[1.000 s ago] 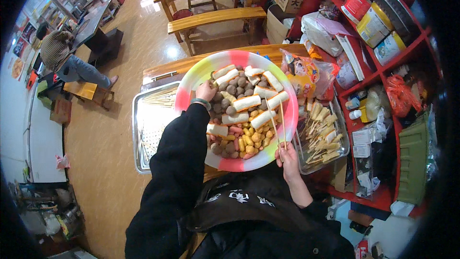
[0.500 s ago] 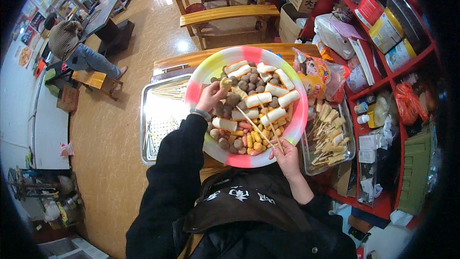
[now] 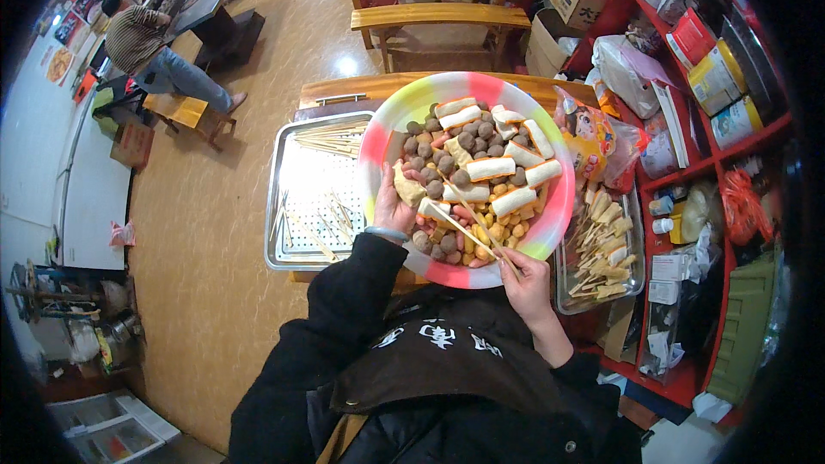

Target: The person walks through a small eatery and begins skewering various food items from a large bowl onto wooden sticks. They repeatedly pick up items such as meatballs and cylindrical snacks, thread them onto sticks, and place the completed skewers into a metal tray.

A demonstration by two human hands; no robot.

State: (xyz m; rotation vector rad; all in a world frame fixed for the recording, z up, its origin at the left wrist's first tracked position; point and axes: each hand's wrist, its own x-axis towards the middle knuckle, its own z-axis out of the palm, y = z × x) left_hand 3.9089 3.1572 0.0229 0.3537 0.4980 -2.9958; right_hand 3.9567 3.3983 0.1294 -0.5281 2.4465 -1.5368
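A wide pink, yellow and white bowl holds several brown balls, white rolls with orange edges, and small yellow and pink pieces. My left hand is closed round a pale, irregular piece at the bowl's left side. In my right hand, at the lower right rim, are thin wooden sticks that point up-left across the food. To the left lies a metal tray with loose sticks; to the right, a clear container holds skewered pieces.
A bag of food lies behind the right container. Red shelving with packages lines the right side. Wooden benches and a table stand ahead. At upper left a person in a striped top leans toward a dark counter.
My left hand has moved down toward me, taking a pale piece from among the balls. The sticks in my right hand have tilted leftward. The view has shifted, and the bowl appears higher and rightward.
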